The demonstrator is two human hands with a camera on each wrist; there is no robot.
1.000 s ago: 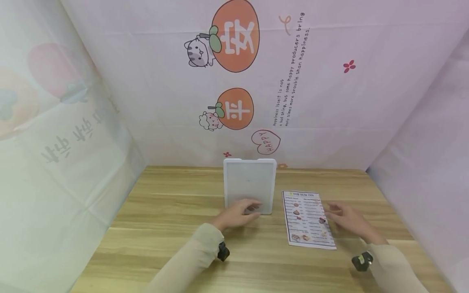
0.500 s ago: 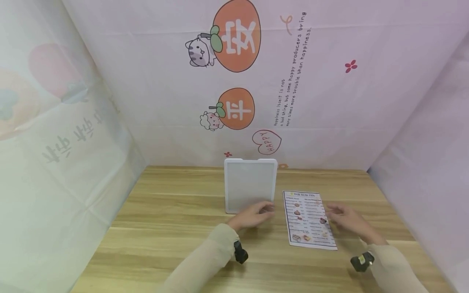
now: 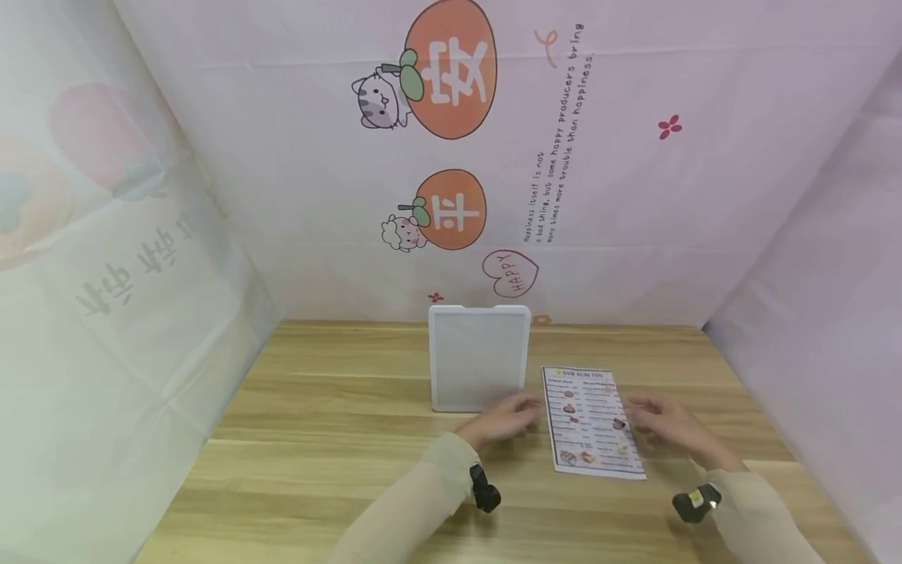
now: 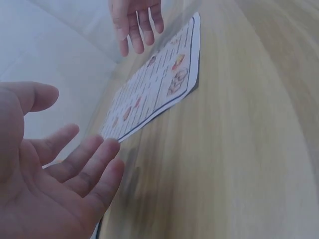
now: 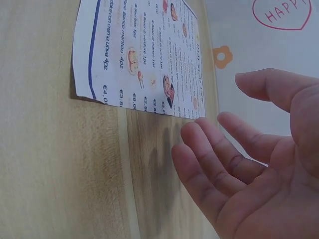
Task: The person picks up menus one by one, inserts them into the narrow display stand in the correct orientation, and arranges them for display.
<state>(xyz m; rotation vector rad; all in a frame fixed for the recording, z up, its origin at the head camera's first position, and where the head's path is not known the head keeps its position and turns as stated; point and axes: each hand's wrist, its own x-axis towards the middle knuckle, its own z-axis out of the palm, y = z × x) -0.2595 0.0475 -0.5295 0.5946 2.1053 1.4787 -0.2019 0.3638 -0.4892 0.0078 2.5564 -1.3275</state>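
A printed paper menu (image 3: 592, 423) with small food pictures lies flat on the wooden table, one corner lifting slightly in the left wrist view. My left hand (image 3: 506, 419) is at its left edge, fingers loosely bent and the palm empty; in the left wrist view the fingertips (image 4: 112, 147) come right up to the sheet. On the other side my right hand (image 3: 668, 423) hovers by the menu's right edge, thumb and fingers spread with nothing between them. Behind the left hand stands a white-framed upright board (image 3: 479, 356), its lower right corner partly covered by that hand.
The wooden table (image 3: 317, 454) runs back to a pale cloth wall (image 3: 613, 196) printed with cartoon fruit and lettering. More cloth hangs at the left and right sides. A small black camera sits on each wrist (image 3: 485, 489).
My left hand has moved rightward, from in front of the white board to the menu's left edge. The right hand, the menu and the board have stayed in place.
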